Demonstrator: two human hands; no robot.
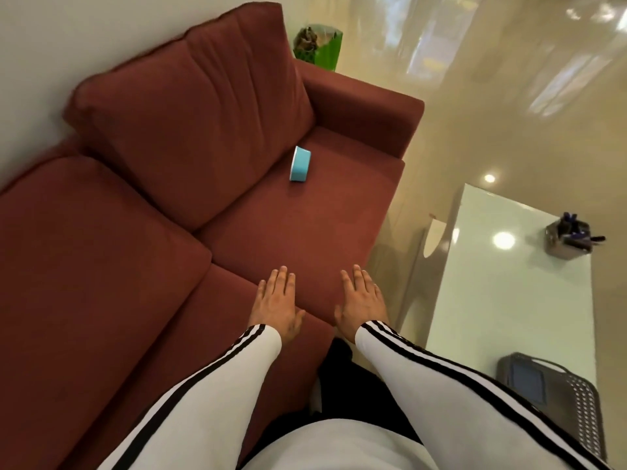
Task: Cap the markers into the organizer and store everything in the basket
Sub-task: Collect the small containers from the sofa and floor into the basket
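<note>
A grey mesh organizer [568,239] holding several dark and blue markers stands on the white table [509,300] at the right. A dark perforated basket [559,391] with a blue object inside sits at the table's near end. My left hand [276,305] and my right hand [361,301] are stretched out flat, palms down, fingers apart, over the front edge of the red sofa seat. Both hold nothing and are well to the left of the table.
A red sofa [169,215] fills the left and middle. A light blue round container [299,164] lies on its side on the seat cushion. A green bag [319,45] stands behind the sofa arm. Glossy floor lies between sofa and table.
</note>
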